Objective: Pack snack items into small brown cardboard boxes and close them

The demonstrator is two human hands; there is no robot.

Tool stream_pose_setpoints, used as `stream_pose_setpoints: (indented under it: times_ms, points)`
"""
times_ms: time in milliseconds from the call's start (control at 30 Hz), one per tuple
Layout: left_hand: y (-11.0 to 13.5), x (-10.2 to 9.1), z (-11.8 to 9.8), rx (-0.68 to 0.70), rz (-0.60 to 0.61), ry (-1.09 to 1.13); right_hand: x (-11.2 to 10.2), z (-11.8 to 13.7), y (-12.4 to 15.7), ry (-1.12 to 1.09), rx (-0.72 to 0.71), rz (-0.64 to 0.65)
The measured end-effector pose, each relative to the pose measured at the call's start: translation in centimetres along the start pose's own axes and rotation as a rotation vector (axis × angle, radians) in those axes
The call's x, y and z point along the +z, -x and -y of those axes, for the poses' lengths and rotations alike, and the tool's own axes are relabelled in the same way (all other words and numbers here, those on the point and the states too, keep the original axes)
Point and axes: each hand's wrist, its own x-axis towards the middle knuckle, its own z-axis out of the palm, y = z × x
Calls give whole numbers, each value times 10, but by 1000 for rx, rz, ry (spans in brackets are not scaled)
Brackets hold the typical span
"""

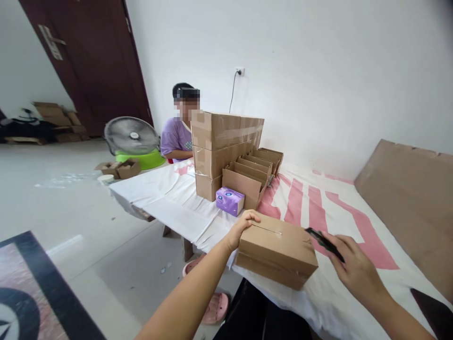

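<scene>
A closed brown cardboard box [279, 248] lies on the cloth-covered table [318, 198] right in front of me. My left hand [242, 226] grips the box's far left corner, fingers curled over its top edge. My right hand [350, 264] is closed on a thin black tool [323, 242], whose tip points at the box's right end. I cannot make out what the tool is.
A stack of taped boxes [222, 146] and a row of open folded cartons [253, 172] stand further along the table, with a purple tissue pack [230, 200] beside them. A seated person [177, 134] is behind. A fan [131, 136] stands on the floor; flat cardboard [410, 193] leans at right.
</scene>
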Motion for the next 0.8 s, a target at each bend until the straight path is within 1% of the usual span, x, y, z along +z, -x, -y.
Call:
stream_pose_setpoints:
  times_ms: [67, 133, 233, 300, 367, 433, 533, 667, 800]
  points:
    - [1, 1, 1, 21, 0, -2, -1, 32, -35, -44, -195, 31]
    - [2, 2, 0, 35, -1, -3, 8, 59, -62, -56, -324, 59]
    - [2, 3, -3, 58, 8, 2, 28, 88, -89, -10, -415, 127]
    - [2, 4, -7, 74, 19, 3, 38, 99, -101, 42, -447, 167]
    - [2, 4, -9, 87, 22, -1, 41, 105, -110, 98, -489, 189]
    - [2, 4, -10, 93, 24, -4, 37, 107, -116, 149, -545, 207]
    - [2, 5, -10, 92, 26, 1, 24, 101, -121, 221, -624, 240]
    - [4, 6, -11, 68, 7, 7, 8, 81, -114, 308, -703, 264]
    - [7, 7, -16, 47, 5, -2, -5, 58, -99, 329, -689, 239]
